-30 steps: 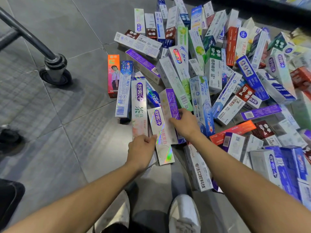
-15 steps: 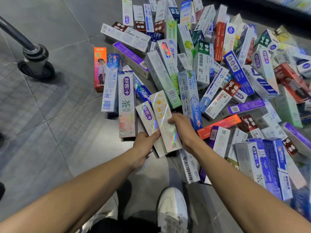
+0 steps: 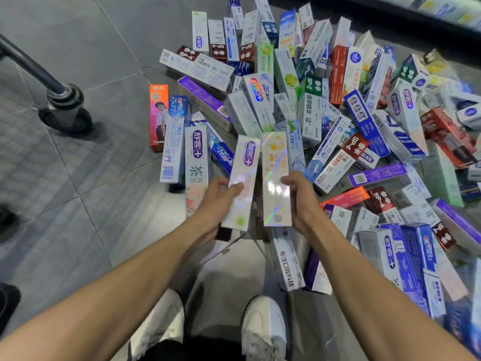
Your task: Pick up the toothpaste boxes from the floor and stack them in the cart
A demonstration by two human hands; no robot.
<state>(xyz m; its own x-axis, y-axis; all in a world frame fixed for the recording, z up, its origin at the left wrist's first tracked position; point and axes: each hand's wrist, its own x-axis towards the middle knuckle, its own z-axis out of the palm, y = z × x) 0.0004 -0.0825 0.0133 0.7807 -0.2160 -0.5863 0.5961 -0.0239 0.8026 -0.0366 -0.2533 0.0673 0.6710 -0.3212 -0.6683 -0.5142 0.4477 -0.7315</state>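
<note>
Open grey floor lies to the left of the pile of toothpaste boxes, with room for a hand to pass there. The cart wheel and its slanted leg stand at upper left, well apart from the pile. To the right the boxes overlap densely, leaving almost no gaps. The far right edge is blurred, seemingly more boxes. White shoes occupy the floor below.

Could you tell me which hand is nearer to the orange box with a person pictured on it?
Left. The left hand is right of the orange box; the right hand is farther right.
</note>
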